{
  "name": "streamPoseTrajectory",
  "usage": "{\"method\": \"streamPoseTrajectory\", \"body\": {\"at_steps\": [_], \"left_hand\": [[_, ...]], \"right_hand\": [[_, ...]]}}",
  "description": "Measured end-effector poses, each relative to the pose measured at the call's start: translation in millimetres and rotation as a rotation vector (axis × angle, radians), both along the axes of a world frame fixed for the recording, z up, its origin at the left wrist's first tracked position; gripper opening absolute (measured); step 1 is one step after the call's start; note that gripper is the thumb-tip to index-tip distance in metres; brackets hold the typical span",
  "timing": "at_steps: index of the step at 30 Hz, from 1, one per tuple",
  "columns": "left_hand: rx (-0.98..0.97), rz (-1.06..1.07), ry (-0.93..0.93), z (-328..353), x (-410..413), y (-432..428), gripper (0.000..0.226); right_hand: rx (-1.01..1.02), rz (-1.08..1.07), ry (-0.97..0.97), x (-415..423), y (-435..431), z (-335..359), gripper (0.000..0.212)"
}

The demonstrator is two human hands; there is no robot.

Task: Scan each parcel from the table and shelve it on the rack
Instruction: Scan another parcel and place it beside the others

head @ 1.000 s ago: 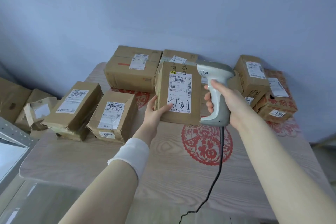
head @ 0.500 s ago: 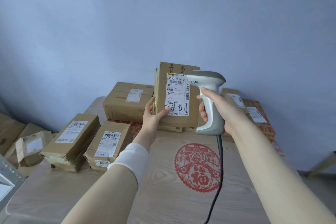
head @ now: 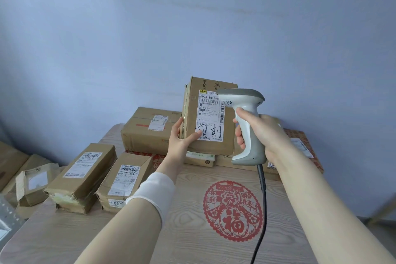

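Observation:
My left hand (head: 181, 137) grips a brown cardboard parcel (head: 190, 135) by its lower left edge and holds it upright above the table, white label facing me. My right hand (head: 260, 133) grips the handle of a grey barcode scanner (head: 246, 126). The scanner's head overlaps the label's upper right corner, and its black cable hangs down to the table. Several other brown parcels lie on the wooden table (head: 182, 231): two (head: 85, 176) at the left, a large one (head: 147, 130) at the back, more at the right (head: 300, 148).
A red paper-cut decoration (head: 232, 210) lies on the table's middle. More cardboard boxes (head: 32, 182) sit beyond the left table edge. A metal rack corner (head: 6, 218) shows at the lower left. A blue wall stands behind the table.
The view has tilted upward, so the table sits lower in frame. The parcel and scanner stay held together in both hands, the scanner head now over the label's corner.

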State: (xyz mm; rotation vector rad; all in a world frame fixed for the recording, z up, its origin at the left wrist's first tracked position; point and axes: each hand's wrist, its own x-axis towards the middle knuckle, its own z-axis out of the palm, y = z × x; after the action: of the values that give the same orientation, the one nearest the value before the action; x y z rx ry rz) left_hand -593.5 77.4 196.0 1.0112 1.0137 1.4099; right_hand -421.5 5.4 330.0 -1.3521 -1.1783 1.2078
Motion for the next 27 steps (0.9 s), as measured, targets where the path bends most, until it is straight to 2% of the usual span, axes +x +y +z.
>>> {"method": "streamPoseTrajectory", "body": {"at_steps": [27], "left_hand": [[-0.040, 0.022, -0.007, -3.7, 3.9, -2.7, 0.099]], "right_hand": [[-0.019, 0.021, -0.014, 12.6, -0.1, -6.6, 0.028]]}}
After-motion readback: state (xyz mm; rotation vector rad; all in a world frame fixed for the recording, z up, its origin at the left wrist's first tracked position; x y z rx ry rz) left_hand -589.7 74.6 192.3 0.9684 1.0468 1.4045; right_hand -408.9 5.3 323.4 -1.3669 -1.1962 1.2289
